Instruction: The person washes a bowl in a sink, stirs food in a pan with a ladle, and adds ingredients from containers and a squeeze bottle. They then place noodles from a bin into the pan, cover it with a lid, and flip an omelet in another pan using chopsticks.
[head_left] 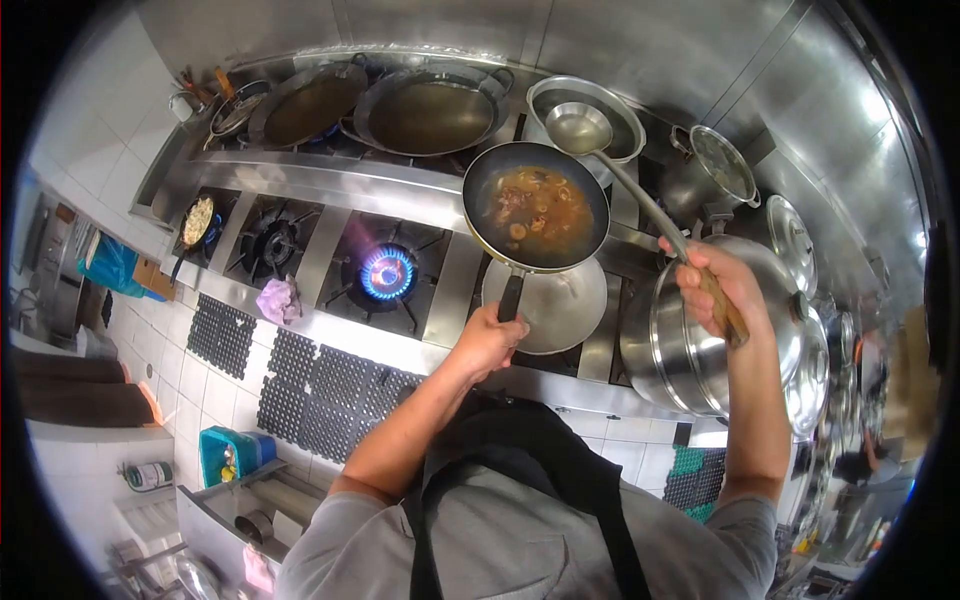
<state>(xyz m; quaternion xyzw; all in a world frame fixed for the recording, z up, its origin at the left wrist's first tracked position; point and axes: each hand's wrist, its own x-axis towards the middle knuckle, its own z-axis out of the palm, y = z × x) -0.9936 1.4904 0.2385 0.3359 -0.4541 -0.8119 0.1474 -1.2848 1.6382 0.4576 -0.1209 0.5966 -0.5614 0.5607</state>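
Observation:
My left hand point(487, 340) grips the dark handle of a black frying pan point(535, 205) filled with brown sauce and food pieces. The pan is lifted above a shallow steel plate point(560, 310) on the stove. My right hand point(715, 285) holds the wooden grip of a long steel ladle point(578, 127). Its bowl hangs over a steel basin point(625, 125) behind the pan and looks to hold clear liquid.
A burner point(387, 272) burns with a blue flame left of the pan. Two large woks point(430, 110) with liquid sit at the back. A big lidded steel pot point(700, 350) stands right. A small pan point(198, 222) of food sits far left. Black mats cover the floor.

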